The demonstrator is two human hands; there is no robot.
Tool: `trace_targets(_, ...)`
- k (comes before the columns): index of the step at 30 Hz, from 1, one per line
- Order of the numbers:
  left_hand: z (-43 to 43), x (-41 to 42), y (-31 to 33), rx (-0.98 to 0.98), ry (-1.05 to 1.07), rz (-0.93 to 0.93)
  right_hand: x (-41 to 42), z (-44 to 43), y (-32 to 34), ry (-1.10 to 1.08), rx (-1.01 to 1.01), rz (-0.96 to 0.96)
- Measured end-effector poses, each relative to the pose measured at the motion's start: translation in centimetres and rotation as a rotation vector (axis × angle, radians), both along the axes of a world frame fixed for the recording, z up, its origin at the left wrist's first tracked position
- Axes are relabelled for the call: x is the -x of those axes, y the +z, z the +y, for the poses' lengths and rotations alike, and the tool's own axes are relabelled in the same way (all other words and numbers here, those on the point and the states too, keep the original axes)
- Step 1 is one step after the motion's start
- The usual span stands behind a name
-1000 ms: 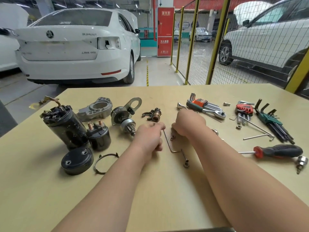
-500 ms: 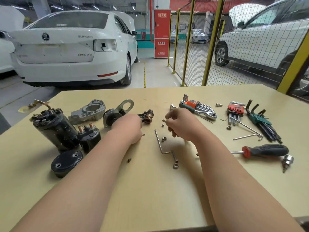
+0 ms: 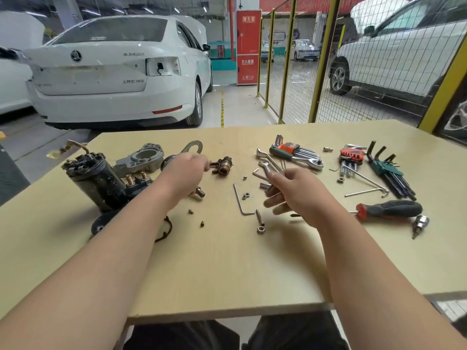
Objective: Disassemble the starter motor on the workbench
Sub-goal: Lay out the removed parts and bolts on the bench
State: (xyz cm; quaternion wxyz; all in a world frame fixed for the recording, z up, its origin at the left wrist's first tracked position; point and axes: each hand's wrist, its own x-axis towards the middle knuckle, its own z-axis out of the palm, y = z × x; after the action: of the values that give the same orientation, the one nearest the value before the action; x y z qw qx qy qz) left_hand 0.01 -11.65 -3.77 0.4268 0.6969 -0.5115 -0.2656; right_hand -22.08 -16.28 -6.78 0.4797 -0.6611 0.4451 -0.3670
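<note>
- While your left hand (image 3: 184, 173) sits knuckles-up over the drive pinion (image 3: 199, 192), its fingers curl downward. Whether they actually clamp the part cannot be told, since the palm hides the contact.
- Only the pinion's steel end shows, poking out from under the heel of that hand toward you and rightward. Its long axis is judged to run back along that line beneath the palm.
- Your right hand (image 3: 294, 192) hovers above the workbench (image 3: 227, 261) with fingers loosely spread and nothing seen in them.
- Just past your left fingertips, to the right, lies the copper-coloured fork piece (image 3: 223, 166), apart from the hand.
- Between your two hands lies the Allen key (image 3: 240, 200), its long leg pointing away from you, nearer your right hand.
- Left of your left forearm the motor body (image 3: 98, 180) lies tilted, its wired end away from you, its axis slanting from far-left to near-right. The solenoid (image 3: 137, 186) sits against it and the black end cap (image 3: 99, 224) just in front.
- Finding: every motor part lies on the left hand's side, while the screwdriver (image 3: 389, 209) lies well to the right. The left hand is best placed to steady a part and the right to fetch a tool.
</note>
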Motion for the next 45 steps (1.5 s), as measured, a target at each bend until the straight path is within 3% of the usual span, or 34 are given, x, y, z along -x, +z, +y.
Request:
trace_targets(1, 0.8, -0.3, 0.0, 0.012, 0.009, 0.089, -0.4, 0.1, -0.1, 0.020, -0.110, -0.064)
trace_targets(2, 1.4, -0.5, -0.3, 0.005, 0.028, 0.060, -0.7, 0.1, -0.1, 0.038, -0.207, -0.129)
trace_targets(4, 2.2, -0.2, -1.2, -0.069, 0.058, -0.311, -1.2, 0.0, -0.2, 0.012, -0.237, -0.091)
trace_targets(7, 1.4, 1.3, -2.9, -0.168, 0.027, -0.733, -1.5, -0.1, -0.3, -0.079, 0.130, 0.500)
trace_targets(10, 0.2, 1.6, -3.5, -0.138, 0.067, -0.790, -2.0, 1.0, -0.6, -0.059, 0.295, 0.894)
trace_targets(15, 1.8, -1.3, -2.6, 0.132, 0.288, -0.315, -2.6, 0.9, -1.1, 0.015, 0.305, 1.022)
trace_targets(17, 2.8, -1.8, -2.5, 0.137, 0.349, 0.166, -2.8, 0.8, -0.7, 0.029, 0.299, 0.993)
trace_targets(19, 3.8, -1.2, -2.4, 0.064, 0.262, 0.838, -3.2, 0.7, 0.2, -0.001, 0.299, 0.810)
trace_targets(20, 4.3, -0.7, -2.6, 0.004, 0.197, 1.067, -3.6, 0.7, 0.9, 0.000, 0.293, 0.674)
trace_targets(22, 4.8, 0.7, -2.9, -0.133, 0.076, 1.268, -5.2, 0.9, 2.6, 0.099, 0.255, 0.462)
trace_targets(24, 4.9, 1.8, -2.9, -0.207, -0.023, 1.352, -7.4, 1.3, 3.8, 0.242, 0.260, 0.441)
trace_targets(27, 4.6, 1.9, -2.5, -0.186, -0.055, 1.331, -10.2, 1.5, 4.7, 0.345, 0.381, 0.629)
trace_targets(30, 4.0, 0.9, -2.6, -0.146, -0.020, 1.235, -11.7, 0.6, 5.4, 0.445, 0.328, 0.510)
trace_targets(32, 3.7, 0.2, -2.4, -0.117, 0.022, 1.240, -12.7, -1.0, 5.3, 0.344, 0.343, 0.428)
trace_targets(34, 3.3, -1.0, -1.7, -0.043, 0.059, 1.184, -14.0, -2.7, 4.5, 0.258, 0.391, 0.577)
trace_targets(37, 2.9, -3.6, -0.9, 0.170, 0.145, 1.016, -16.1, -3.9, 2.6, 0.296, 0.448, 0.993)
trace_targets(39, 3.1, -4.9, -0.9, 0.283, 0.154, 1.073, -17.5, -4.7, 1.7, 0.295, 0.489, 1.053)
trace_targets(42, 3.4, -5.6, -1.5, 0.329, 0.119, 1.175, -18.9, -5.8, 1.4, 0.329, 0.463, 0.925)
trace_targets(45, 3.4, -5.6, -1.7, 0.313, 0.124, 1.162, -18.5, -6.6, 1.5, 0.289, 0.312, 0.578)
